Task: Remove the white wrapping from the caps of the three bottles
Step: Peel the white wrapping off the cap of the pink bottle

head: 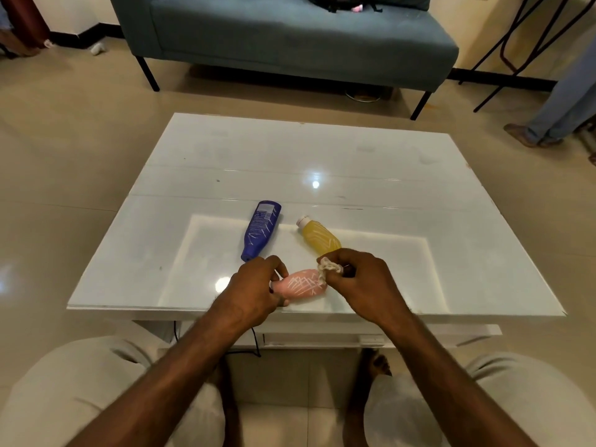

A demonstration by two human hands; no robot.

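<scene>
A pink bottle point(301, 283) lies on its side near the front edge of the white table point(225, 150), held at its left end by my left hand point(254, 287). My right hand point(364, 279) pinches a crumpled piece of white wrapping point(329, 265) at the bottle's right end. A blue bottle point(260, 230) lies flat behind my left hand. A yellow bottle point(321, 237) lies behind my right hand, its white cap point(303, 221) pointing away from me. The pink bottle's cap is hidden by my fingers.
A grey-blue sofa point(290, 37) stands beyond the table. Another person's legs point(561, 104) are at the far right beside black chair legs point(516, 53). My knees point(96, 391) are under the table's front edge.
</scene>
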